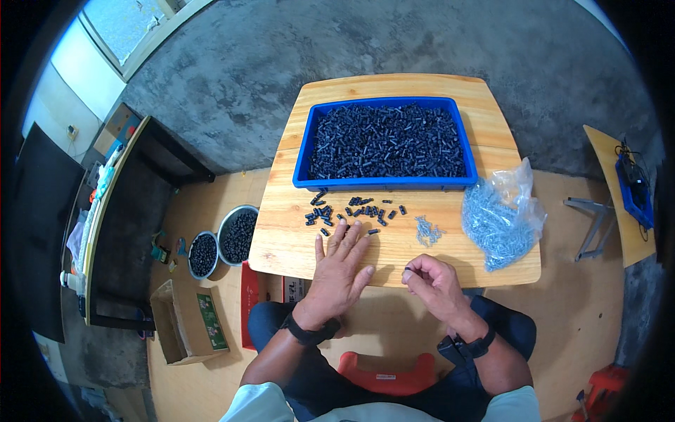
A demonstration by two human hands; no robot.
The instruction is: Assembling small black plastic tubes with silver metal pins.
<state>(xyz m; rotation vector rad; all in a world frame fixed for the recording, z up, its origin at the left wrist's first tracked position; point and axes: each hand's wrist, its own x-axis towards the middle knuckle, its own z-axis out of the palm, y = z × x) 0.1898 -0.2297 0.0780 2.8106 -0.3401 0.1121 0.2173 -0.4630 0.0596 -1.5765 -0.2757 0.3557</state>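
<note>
My left hand (339, 271) lies with its fingers spread over the near part of the wooden table (281, 243). Its fingertips reach a loose scatter of small black cylindrical pieces (323, 213). At the table's front edge my right hand (434, 283) is closed in a pinch. A small dark piece (408, 270) shows between its thumb and forefinger, too small to make out fully. Beyond the scatter stands a blue tray (383, 186) filled with the same kind of black pieces. A little pile of silvery screws (427, 231) lies between my right hand and the tray.
A clear plastic bag (503, 218) of screws sits at the table's right edge. Two metal bowls (223, 243) of dark pieces stand on the floor at left, near an open cardboard box (184, 327). Between my legs is a red stool (387, 376).
</note>
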